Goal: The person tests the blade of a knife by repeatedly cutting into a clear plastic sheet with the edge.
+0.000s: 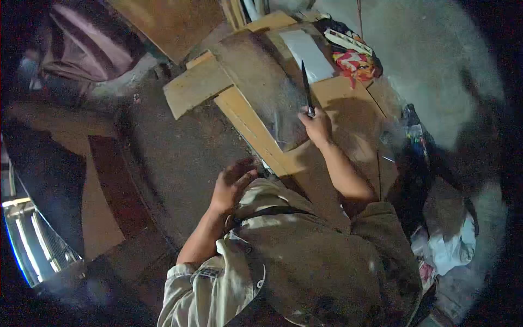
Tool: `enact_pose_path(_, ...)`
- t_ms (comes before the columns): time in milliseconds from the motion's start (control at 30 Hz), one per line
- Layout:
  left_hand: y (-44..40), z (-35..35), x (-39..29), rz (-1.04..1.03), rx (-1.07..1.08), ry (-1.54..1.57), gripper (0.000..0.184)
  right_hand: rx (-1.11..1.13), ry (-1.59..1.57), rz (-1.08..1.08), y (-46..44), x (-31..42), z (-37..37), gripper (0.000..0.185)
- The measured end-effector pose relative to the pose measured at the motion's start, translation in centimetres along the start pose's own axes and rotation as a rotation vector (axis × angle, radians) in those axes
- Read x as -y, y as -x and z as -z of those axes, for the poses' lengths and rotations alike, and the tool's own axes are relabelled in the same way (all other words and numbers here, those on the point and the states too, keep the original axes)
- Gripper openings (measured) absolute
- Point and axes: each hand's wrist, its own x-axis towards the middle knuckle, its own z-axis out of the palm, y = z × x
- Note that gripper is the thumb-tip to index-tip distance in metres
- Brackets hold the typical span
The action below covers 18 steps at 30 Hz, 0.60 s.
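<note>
My right hand (317, 126) is closed around the handle of a dark, narrow, pointed tool (305, 84), its tip directed away from me. Below it lies a brown surface of worn boards (332, 158). My left hand (233, 188) is raised near my waist with its fingers apart and nothing in it. Ahead of that hand, a long tan wooden strip (251, 128) runs diagonally beside a broad greyish-brown piece (259, 79). A shorter flat board (197, 87) lies across the strip's far end.
A white sheet (308, 54) lies at the far side, next to a red and yellow bundle (355, 64). White plastic bags (452, 245) are at the right. Dark fabric (90, 41) is at the upper left, and a reddish-brown board (120, 185) at the left.
</note>
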Motion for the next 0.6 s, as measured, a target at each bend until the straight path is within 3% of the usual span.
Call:
enact_pose_path(100,0.2,-0.1,-1.4,0.078,0.0,-0.085,0.041,-0.054,0.03,-0.038,1.1,-1.5,2.8,0.025)
enact_pose_path(167,-0.2,0.1,0.0,0.098,0.015,0.032,0.042,-0.066,-0.017,-0.107,2.1,-3.5,5.6,0.027)
enact_pose_path(233,-0.5,-0.1,-0.4,0.017,0.018,0.066,0.04,-0.192,0.067,-0.086,3.2,-5.1,8.8,0.027)
enact_pose_path(300,-0.3,-0.8,-1.3,0.028,0.022,0.024,0.04,-0.259,0.125,-0.023,3.2,-9.8,12.4,0.031)
enact_pose_path(367,-0.6,-0.7,-1.4,0.079,-0.03,0.031,0.039,-0.478,0.325,0.02,3.3,-15.5,16.1,0.02)
enact_pose_path(400,-0.9,-0.3,-0.9,0.027,0.021,-0.009,0.039,-0.486,0.331,0.012,3.8,-17.9,17.8,0.02)
enact_pose_path(500,-1.0,-0.6,-1.3,0.042,0.031,-0.073,0.039,-0.469,0.732,-0.175,5.2,-24.4,22.9,0.024)
enact_pose_path(600,-0.8,-0.7,-1.1,0.034,0.016,-0.03,0.04,-0.445,0.884,-0.365,6.3,-28.5,25.9,0.025)
